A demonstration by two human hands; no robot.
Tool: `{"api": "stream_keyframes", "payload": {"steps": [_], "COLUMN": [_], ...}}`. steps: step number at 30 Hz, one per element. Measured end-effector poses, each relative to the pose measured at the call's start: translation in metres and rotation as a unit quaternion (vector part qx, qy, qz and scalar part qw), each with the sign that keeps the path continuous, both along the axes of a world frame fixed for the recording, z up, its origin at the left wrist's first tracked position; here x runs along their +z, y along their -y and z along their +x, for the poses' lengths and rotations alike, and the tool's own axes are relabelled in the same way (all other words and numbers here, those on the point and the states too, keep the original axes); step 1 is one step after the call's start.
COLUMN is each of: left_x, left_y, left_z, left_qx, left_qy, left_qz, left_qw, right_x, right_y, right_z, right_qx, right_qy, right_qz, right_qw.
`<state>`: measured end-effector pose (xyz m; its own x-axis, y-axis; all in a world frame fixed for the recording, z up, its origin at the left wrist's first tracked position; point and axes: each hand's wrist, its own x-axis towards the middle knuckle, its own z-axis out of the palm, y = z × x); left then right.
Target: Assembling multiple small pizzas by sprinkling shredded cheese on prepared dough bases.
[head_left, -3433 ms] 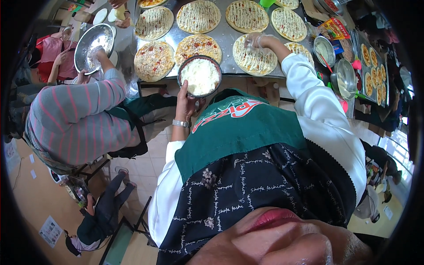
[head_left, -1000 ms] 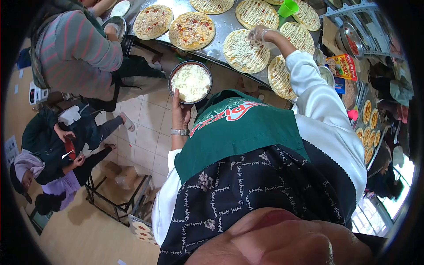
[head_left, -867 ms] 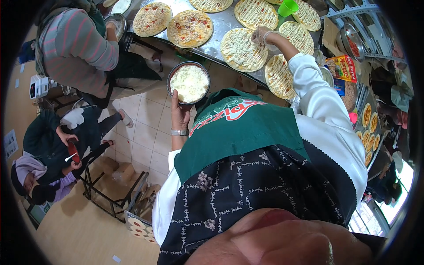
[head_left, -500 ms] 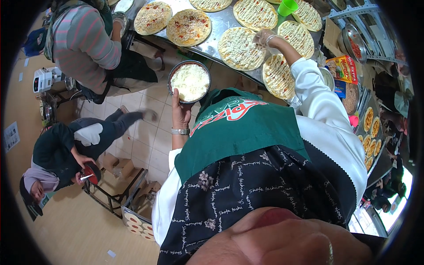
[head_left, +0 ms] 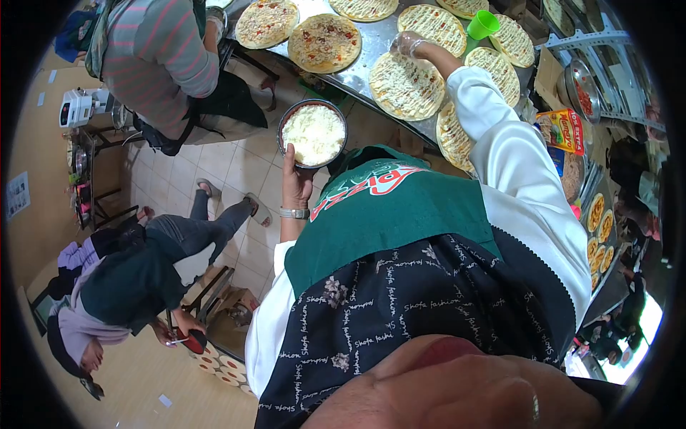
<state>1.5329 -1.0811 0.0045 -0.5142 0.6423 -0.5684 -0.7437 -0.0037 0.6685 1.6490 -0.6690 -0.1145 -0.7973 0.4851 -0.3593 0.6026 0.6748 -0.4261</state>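
I look down over my own chest, which wears a green apron [head_left: 400,214] over a white long-sleeved top and a dark patterned scarf.

My left hand [head_left: 294,182] holds a round metal bowl [head_left: 312,134] from below, fingers curled up against its near rim and wall. The bowl is heaped with shredded white cheese [head_left: 313,133] and hangs over the tiled floor, just short of the table's edge. A watch [head_left: 294,212] sits on that wrist.

My right hand [head_left: 409,44] reaches out over the steel table [head_left: 371,36], fingers bunched together and pointing down over a round pizza base [head_left: 406,86] streaked with white (whether they pinch any cheese, I cannot tell). The hand hovers at the far rim of that base.

More rounds lie close together across the table: two with red sauce and toppings [head_left: 329,41] to the left, pale striped ones behind and to the right. A small green cup [head_left: 483,24] stands just right of my hand.

To the left, a person in a striped top [head_left: 161,50] stands at the table. Lower left, another person in dark clothes [head_left: 136,279] bends over beside a stool.
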Motion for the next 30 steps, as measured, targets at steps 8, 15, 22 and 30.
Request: {"api": "stream_keyframes", "payload": {"steps": [8,15,22,30], "left_x": [-0.006,-0.007,-0.009,-0.014], "left_y": [0.004,0.002,-0.005,-0.010], "left_z": [-0.003,-0.005,-0.009,-0.010], "left_qx": [-0.003,-0.017,-0.035,-0.059], "left_qy": [0.007,0.015,0.026,0.024], "left_qz": [0.008,0.009,0.001,-0.013], "left_qw": [1.000,1.000,0.999,0.998], "right_x": [-0.004,0.011,0.026,0.025], "right_y": [0.029,0.063,0.083,0.067], "right_z": [-0.017,-0.001,0.027,0.079], "right_qx": [0.110,0.153,0.129,0.060], "right_qy": [-0.041,-0.048,-0.039,0.003], "right_qz": [-0.052,-0.050,-0.093,-0.074], "right_qw": [0.992,0.986,0.986,0.995]}}
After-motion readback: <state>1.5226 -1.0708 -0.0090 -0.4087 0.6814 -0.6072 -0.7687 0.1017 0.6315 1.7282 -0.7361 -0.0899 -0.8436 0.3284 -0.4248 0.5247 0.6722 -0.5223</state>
